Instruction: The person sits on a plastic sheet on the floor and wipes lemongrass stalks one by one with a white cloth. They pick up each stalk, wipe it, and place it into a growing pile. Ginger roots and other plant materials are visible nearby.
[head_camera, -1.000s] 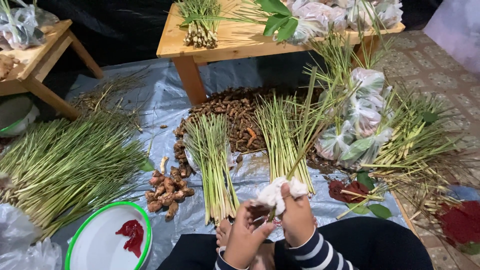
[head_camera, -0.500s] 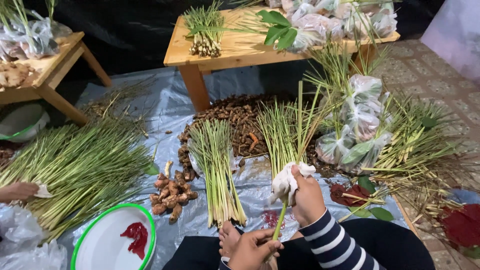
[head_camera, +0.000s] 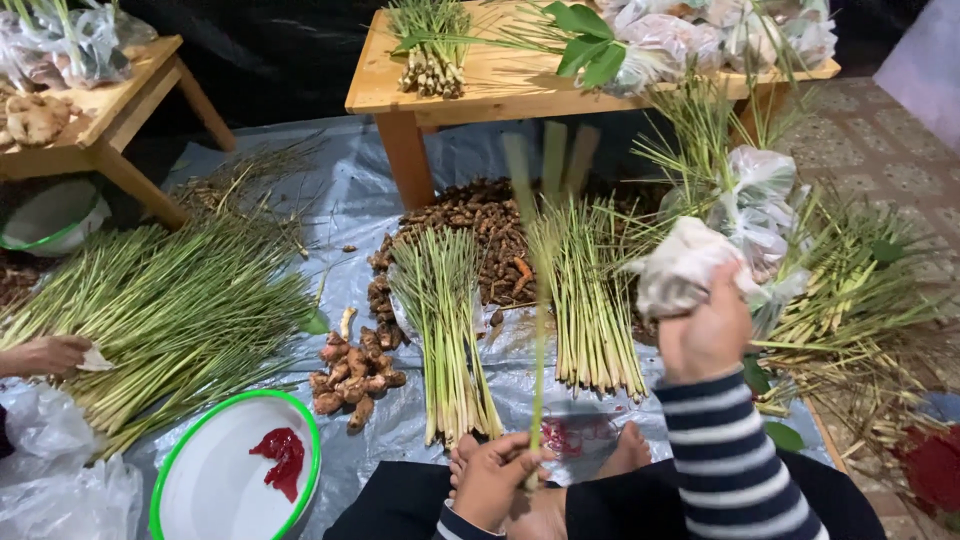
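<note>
A lemongrass stalk (head_camera: 540, 330) was gripped at its base by the left hand (head_camera: 495, 478), above the lap, and wiped with a white cloth (head_camera: 685, 268) clenched in the right hand (head_camera: 705, 335). A further wiping pass was judged necessary. Compared with half a second earlier, the cloth had been raised well clear of the stalk.

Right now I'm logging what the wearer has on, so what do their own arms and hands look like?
Both hands are bare: no gloves, and no rings or watch that I can make out. The right hand comes out of a long knit sleeve with dark navy and white horizontal stripes. At the left hand only a cuff of the same stripes shows.
</note>
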